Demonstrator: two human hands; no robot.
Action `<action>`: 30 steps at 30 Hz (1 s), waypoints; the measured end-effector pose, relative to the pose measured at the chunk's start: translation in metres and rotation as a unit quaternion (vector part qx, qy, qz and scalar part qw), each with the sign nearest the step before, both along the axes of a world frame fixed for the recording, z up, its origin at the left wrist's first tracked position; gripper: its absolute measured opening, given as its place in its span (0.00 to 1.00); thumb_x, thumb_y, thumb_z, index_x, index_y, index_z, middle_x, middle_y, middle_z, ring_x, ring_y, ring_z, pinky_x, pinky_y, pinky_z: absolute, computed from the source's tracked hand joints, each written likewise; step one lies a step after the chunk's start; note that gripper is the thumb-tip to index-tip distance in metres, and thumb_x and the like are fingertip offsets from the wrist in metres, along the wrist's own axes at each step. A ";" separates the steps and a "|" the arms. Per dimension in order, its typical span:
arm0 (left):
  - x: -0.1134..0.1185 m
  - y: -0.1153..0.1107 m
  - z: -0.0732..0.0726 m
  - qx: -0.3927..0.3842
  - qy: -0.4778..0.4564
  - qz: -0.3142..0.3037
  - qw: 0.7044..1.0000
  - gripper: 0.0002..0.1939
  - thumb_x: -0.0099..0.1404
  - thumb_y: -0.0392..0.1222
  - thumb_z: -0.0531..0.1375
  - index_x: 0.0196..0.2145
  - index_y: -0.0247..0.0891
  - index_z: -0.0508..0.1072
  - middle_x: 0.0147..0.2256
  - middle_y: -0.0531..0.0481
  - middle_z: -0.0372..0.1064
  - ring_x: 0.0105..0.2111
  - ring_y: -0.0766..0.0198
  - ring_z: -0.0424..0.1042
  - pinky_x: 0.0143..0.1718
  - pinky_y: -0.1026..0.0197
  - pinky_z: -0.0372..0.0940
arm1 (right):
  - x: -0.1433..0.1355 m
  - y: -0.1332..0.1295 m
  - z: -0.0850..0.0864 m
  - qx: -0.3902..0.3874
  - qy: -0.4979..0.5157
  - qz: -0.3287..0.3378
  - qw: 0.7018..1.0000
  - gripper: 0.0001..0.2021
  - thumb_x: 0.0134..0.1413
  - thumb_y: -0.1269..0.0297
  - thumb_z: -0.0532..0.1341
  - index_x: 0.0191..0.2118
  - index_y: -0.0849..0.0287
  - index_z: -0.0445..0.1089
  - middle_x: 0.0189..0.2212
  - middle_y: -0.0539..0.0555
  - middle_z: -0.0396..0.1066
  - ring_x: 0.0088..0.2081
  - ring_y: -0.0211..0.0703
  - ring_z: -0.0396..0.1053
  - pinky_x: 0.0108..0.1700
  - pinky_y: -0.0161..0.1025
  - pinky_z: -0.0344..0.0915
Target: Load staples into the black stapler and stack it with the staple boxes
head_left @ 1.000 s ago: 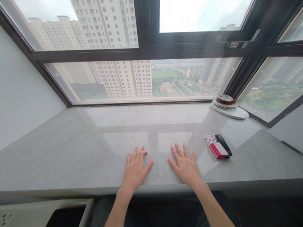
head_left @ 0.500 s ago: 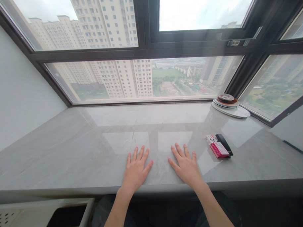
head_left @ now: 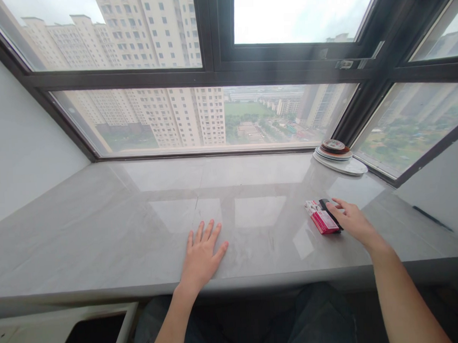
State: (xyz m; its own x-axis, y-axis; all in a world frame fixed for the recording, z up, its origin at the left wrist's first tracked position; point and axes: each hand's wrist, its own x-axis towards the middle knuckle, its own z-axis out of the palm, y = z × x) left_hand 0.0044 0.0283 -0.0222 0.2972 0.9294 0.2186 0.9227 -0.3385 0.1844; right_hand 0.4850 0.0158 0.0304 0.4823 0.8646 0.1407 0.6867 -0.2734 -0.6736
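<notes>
My left hand (head_left: pixel 201 257) lies flat on the grey stone ledge (head_left: pixel 114 235), its fingers spread and nothing in them. On the right, my right hand (head_left: pixel 354 221) has its thumb over a black stapler (head_left: pixel 331 214), an elongated shape partly covered by the hand. The other fingers bend round its right side and are partly hidden. Against the stapler's left side rests a small pink and white box (head_left: pixel 324 220) with print on it. Both the stapler and the box are on the ledge.
In the far right corner, a stack of plates (head_left: pixel 335 157) stands by the dark window frame (head_left: pixel 210 77). A thin dark strip (head_left: pixel 432 218) lies along the right wall. Below the ledge at left is a white surface (head_left: pixel 27 326) with a black rectangular object (head_left: pixel 92 336).
My right hand has moved right, from lying flat on the ledge to the black stapler. My left hand stays flat in place. The view has shifted slightly.
</notes>
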 end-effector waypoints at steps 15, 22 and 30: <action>0.002 0.002 0.006 -0.026 -0.090 0.016 0.995 0.25 0.76 0.58 0.46 0.66 0.56 0.63 0.70 0.57 0.54 0.72 0.53 0.47 0.71 0.41 0.42 | -0.182 0.019 -0.043 0.003 0.243 0.231 0.942 0.29 0.63 0.42 0.56 0.60 0.55 0.71 0.42 0.55 0.73 0.32 0.41 0.69 0.29 0.35 0.67; 0.036 0.006 0.028 -0.002 -0.193 0.123 0.974 0.29 0.73 0.60 0.50 0.64 0.43 0.66 0.58 0.42 0.70 0.58 0.49 0.66 0.60 0.47 0.59 | -0.286 0.030 -0.043 0.081 0.186 0.241 0.949 0.21 0.69 0.50 0.52 0.56 0.54 0.73 0.39 0.54 0.70 0.36 0.43 0.70 0.45 0.40 0.69; 0.052 0.003 0.026 0.010 -0.172 0.150 0.974 0.29 0.68 0.50 0.59 0.64 0.42 0.63 0.49 0.41 0.69 0.48 0.50 0.72 0.48 0.53 0.65 | -0.229 0.005 -0.048 0.069 0.208 0.192 0.957 0.27 0.67 0.44 0.54 0.60 0.56 0.71 0.38 0.54 0.68 0.32 0.43 0.68 0.35 0.39 0.69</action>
State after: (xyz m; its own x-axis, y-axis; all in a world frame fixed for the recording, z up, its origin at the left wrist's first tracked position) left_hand 0.0568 0.0311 0.0038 -0.0805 0.9579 0.2758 0.8650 -0.0704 0.4969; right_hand 0.2565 0.0210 -0.0172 0.1727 0.9763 0.1308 0.3840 0.0555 -0.9217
